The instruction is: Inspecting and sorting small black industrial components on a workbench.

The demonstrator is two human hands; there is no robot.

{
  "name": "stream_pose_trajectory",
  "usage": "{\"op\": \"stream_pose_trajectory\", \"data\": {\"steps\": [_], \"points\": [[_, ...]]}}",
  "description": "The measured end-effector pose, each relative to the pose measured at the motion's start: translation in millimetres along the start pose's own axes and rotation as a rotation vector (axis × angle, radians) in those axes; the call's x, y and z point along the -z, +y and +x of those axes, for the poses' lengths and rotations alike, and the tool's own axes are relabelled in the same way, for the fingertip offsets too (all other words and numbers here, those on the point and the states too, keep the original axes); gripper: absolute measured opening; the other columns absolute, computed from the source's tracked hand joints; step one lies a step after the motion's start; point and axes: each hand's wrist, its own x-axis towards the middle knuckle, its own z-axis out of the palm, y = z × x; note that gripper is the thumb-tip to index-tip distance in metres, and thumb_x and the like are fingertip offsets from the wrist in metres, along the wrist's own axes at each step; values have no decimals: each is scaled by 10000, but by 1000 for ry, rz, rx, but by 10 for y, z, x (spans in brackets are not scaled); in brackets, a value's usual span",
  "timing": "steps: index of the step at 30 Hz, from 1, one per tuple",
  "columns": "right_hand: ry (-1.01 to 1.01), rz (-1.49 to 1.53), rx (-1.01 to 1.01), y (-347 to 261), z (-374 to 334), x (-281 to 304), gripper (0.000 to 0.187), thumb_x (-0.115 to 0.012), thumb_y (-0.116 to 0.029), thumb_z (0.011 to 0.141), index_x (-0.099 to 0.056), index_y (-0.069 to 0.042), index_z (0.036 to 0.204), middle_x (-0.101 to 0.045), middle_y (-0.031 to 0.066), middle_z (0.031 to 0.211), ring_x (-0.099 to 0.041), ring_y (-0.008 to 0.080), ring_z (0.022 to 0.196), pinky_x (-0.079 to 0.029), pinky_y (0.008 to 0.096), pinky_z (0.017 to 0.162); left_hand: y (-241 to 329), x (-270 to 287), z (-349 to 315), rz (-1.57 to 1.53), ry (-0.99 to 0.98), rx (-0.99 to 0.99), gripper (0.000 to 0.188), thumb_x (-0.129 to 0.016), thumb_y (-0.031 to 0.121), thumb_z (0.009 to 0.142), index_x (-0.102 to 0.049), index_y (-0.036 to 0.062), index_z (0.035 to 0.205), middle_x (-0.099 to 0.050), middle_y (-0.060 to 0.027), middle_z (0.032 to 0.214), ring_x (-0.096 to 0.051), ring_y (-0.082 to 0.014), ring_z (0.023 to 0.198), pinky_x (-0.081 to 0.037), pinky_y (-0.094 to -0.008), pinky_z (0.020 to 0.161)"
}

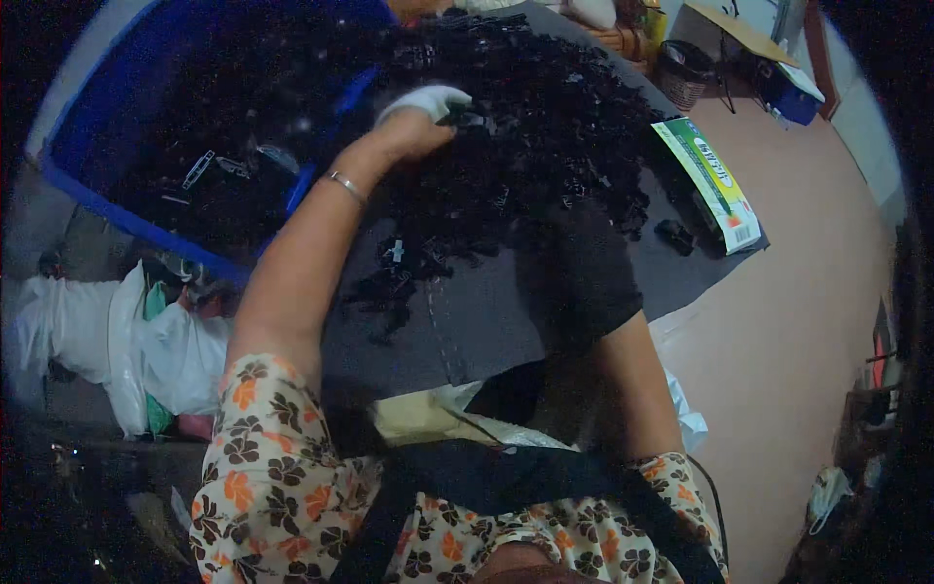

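Observation:
My left hand [420, 125], with white cloth over its fingers, reaches to the far left part of a heap of small black parts [545, 117]. Its thumb and fingers come together at a small dark piece that I cannot make out. On that wrist is a metal bracelet [347, 187]. A black covering hides my right hand [576, 238], which lies low over the near right side of the heap. Its fingers blend into the dark parts, so their pose is hidden. The heap spreads over a dark grey table surface [389, 355].
A blue bin [146, 219] with more dark parts and a few pale pieces stands at the left. A green and white box [708, 185] lies at the table's right edge. White bags [175, 341] sit at the lower left. A dark basket [684, 73] stands at the far right.

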Motion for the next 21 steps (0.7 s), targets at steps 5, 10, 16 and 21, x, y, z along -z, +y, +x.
{"op": "stream_pose_trajectory", "data": {"steps": [5, 10, 16, 21], "points": [[78, 153, 23, -83, 25, -60, 134, -600, -123, 725, -595, -61, 843, -581, 131, 792, -555, 278, 737, -456, 343, 662, 323, 88, -427, -6, 10, -1, 428, -575, -5, 711, -521, 91, 1125, -569, -108, 1025, -555, -235, 921, -439, -311, 816], [-10, 355, -19, -92, 10, -50, 118, -613, -108, 709, -598, -72, 820, -588, 104, 777, -557, 248, 695, -454, 328, 648, 353, -19, -658, -47, 169, -21, 372, -587, 40, 698, -551, 70, 1067, -580, -160, 981, -556, -322, 922, -456, -365, 785], [-67, -24, 117, -90, 35, 4, 124, -628, -121, 673, -588, -44, 761, -579, 170, 795, -573, 332, 752, -466, 363, 659, 372, -150, -821, 49, 336, -141, 335, -581, 39, 701, -574, 72, 1035, -582, -153, 963, -553, -326, 905, -457, -367, 790], [-59, -24, -61, -19, -19, -48, 145, -632, -134, 664, -590, -36, 763, -580, 166, 799, -575, 346, 770, -475, 392, 649, 401, -133, -876, 19, 311, -116, 249, -584, 47, 708, -615, 65, 954, -586, -146, 977, -550, -312, 921, -443, -365, 825]]}}
